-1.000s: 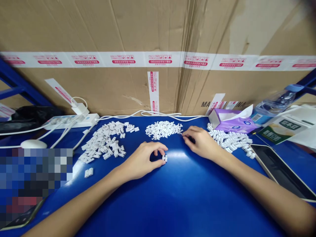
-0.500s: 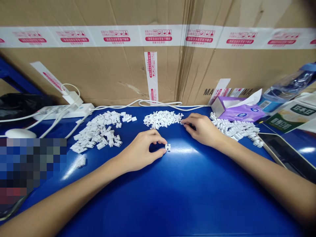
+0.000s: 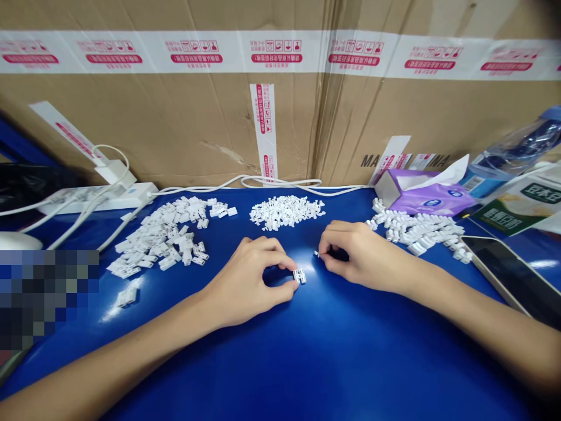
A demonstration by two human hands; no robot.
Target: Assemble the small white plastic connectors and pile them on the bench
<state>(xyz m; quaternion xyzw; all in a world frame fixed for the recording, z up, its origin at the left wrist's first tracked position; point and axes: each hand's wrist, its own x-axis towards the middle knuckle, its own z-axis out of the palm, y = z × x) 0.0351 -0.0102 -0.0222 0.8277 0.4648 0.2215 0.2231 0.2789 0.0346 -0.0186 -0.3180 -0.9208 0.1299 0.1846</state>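
My left hand (image 3: 256,278) holds a small white rectangular piece (image 3: 300,276) between thumb and fingertips, low over the blue table (image 3: 307,351). To its right, my right hand (image 3: 350,251) pinches a tiny white part (image 3: 317,254) at its fingertips, apart from the rectangular piece. Behind the hands lies a pile of tiny white parts (image 3: 287,211). A heap of flat white pieces (image 3: 162,234) spreads at the left, with a few set apart (image 3: 127,296) nearer the front. More white parts (image 3: 421,230) are heaped behind my right wrist.
Cardboard (image 3: 175,128) stands along the back, with white cables and a power strip (image 3: 105,199) before it. At the right are a purple tissue pack (image 3: 429,196), a bottle (image 3: 504,161), a green and white package (image 3: 521,202) and a phone (image 3: 508,275). A blurred patch covers the left edge.
My right hand has moved from the middle pile toward the front, bringing a tiny white part close to my left hand. The view has shifted slightly.
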